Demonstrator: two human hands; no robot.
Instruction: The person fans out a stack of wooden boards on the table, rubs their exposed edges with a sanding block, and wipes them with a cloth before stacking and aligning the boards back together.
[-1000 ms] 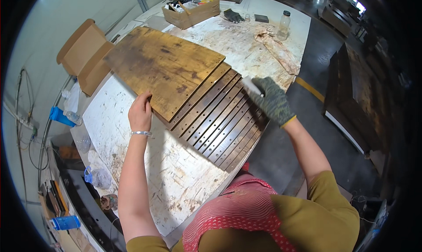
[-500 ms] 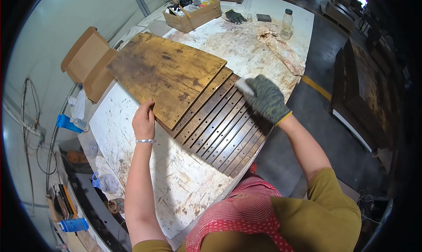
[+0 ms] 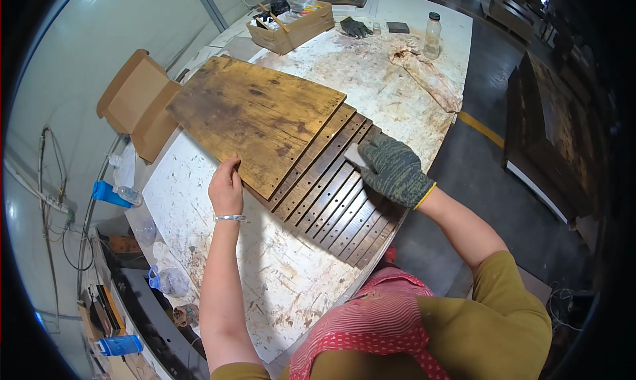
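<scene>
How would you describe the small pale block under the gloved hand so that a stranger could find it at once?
Start at the long white stain-spattered worktable, then find the row of dark brown wooden slats with drilled holes beside the wide yellowish-brown wooden board. On the slats, the right hand in a grey-green glove presses a small pale grey block: the only light, smooth piece there.

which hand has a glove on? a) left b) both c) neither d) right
d: the right hand wears a dark knit glove and presses a small pale block on the dark slats, while the bare left hand rests at the wooden board edge.
</scene>
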